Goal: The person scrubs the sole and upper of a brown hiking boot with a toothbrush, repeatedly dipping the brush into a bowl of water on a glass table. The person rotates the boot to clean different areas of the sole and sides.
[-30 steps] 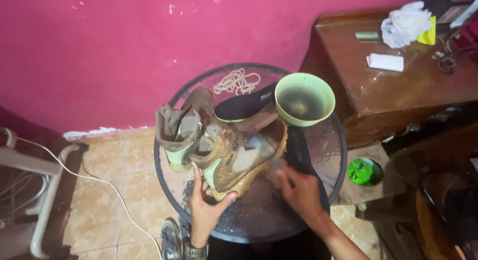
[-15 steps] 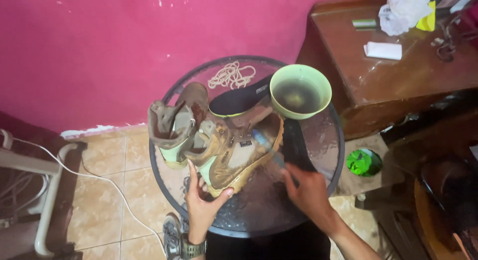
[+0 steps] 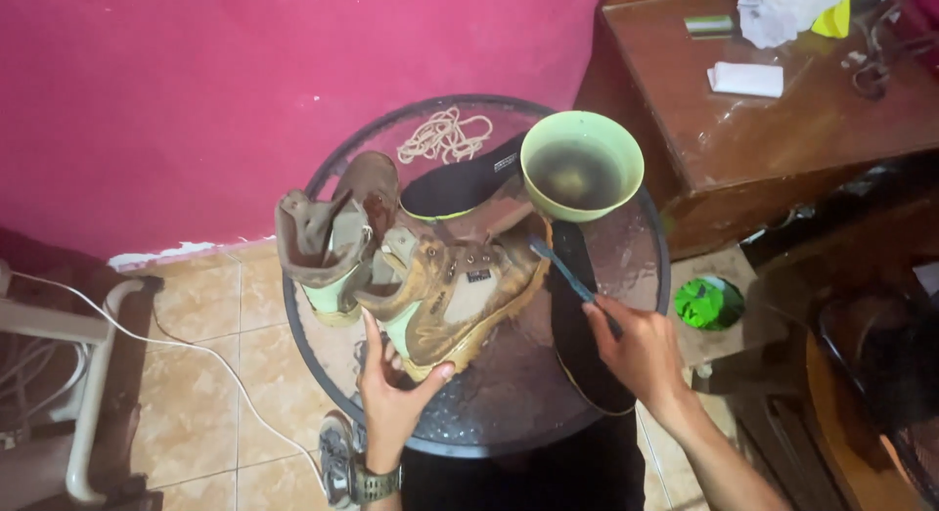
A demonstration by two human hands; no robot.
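Note:
My left hand [image 3: 391,394] grips the heel of a muddy brown boot [image 3: 460,296] that lies on its side on a round glass table [image 3: 509,413]. In my right hand [image 3: 636,350] is a blue toothbrush [image 3: 562,271], its bristle end touching the boot's toe. A second brown boot [image 3: 328,242] stands upright behind the first, at the table's left. A green bowl [image 3: 582,169] of murky water sits at the table's far right.
Two black insoles [image 3: 460,183] [image 3: 577,335] and a coil of tan laces [image 3: 445,134] lie on the table. A wooden desk [image 3: 782,110] stands to the right, a pink wall behind. A white cable [image 3: 166,340] crosses the tiled floor.
My right hand has drawn the toothbrush from the boot's side up toward its toe, near the bowl. The left hand keeps its hold on the boot.

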